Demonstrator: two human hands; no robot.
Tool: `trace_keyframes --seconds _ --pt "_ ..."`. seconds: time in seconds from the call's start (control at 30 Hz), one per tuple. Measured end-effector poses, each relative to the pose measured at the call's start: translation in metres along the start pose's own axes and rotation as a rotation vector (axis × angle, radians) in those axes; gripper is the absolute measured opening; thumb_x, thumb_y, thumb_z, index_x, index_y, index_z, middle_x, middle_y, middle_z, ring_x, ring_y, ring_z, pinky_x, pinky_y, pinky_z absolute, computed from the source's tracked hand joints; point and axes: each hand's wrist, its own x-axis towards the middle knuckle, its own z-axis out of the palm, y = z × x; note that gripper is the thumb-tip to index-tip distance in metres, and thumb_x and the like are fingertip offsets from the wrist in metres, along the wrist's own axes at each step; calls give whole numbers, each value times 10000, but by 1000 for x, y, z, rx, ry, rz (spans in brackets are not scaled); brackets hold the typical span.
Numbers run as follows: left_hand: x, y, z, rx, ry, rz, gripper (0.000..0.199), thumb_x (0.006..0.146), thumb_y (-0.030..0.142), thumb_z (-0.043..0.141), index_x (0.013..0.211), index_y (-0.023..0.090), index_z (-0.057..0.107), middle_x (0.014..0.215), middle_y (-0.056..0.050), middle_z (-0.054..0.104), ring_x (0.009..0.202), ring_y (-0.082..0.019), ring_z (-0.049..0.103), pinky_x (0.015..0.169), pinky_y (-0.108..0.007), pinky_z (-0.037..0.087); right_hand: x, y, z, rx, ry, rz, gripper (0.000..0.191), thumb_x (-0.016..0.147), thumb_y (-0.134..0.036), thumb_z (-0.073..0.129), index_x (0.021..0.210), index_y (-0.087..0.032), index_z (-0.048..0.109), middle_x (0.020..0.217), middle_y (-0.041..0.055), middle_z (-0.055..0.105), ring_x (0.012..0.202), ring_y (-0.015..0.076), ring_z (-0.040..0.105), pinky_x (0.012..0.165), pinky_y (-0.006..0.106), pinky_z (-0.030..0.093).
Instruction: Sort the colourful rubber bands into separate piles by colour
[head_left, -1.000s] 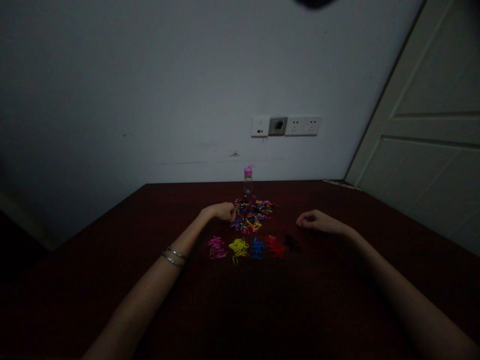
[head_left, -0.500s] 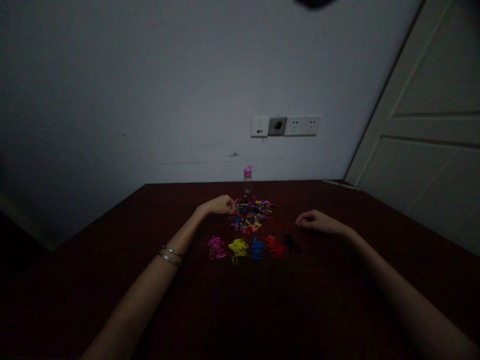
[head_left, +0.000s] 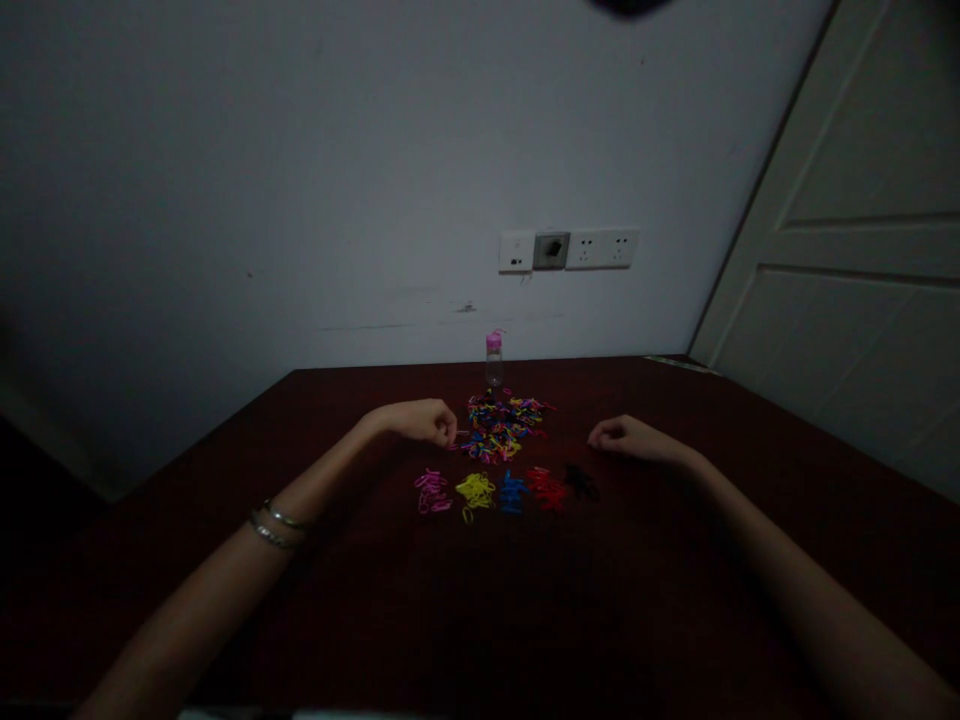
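My left hand (head_left: 433,424) is closed at the left edge of a mixed heap of small coloured loops (head_left: 499,425); a bit of pink shows at its fingertips, too small to make out well. My right hand (head_left: 613,436) rests on the table right of the heap, fingers curled together; whatever they hold, if anything, is hidden. Nearer me lie sorted piles in a row: pink (head_left: 432,492), yellow (head_left: 477,491), blue (head_left: 512,492), red (head_left: 547,488) and black (head_left: 581,482).
A small clear bottle with a pink cap (head_left: 493,360) stands behind the heap on the dark red table (head_left: 480,610). Behind it is a wall with a row of sockets (head_left: 568,250). A pale door (head_left: 847,240) is at the right.
My left hand has moved left and a little nearer me, away from the upper part of the heap. My right hand has stayed in about the same place.
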Motion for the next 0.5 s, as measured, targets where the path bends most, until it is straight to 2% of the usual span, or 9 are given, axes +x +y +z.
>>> trace_keyframes --seconds 0.13,0.27,0.4,0.5 --pt "-16 -1 11 -43 -147 -58 144 569 126 558 673 159 654 532 23 567 493 -81 457 511 -199 310 2 3 1 11 3 -14 265 685 -353 546 814 -139 634 741 38 623 635 134 529 589 252 410" --pt "-20 -4 19 -75 -210 -104 157 552 104 548 658 163 648 522 27 567 482 -84 456 485 -192 304 2 1 2 7 25 -24 259 681 -350 544 795 -135 633 743 38 624 649 136 532 609 253 410" --pt "-16 -15 16 -84 -169 -96 155 571 145 559 695 152 652 525 22 561 478 -86 455 471 -192 298 2 1 2 -14 29 -6 268 676 -351 541 808 -137 636 750 38 628 662 143 539 610 254 414" --pt "-6 -37 11 -135 -22 -74 166 602 201 549 725 148 647 525 23 545 492 -88 461 485 -191 316 2 1 2 -17 34 -7 257 667 -338 547 804 -140 637 752 43 631 674 150 544 620 262 422"
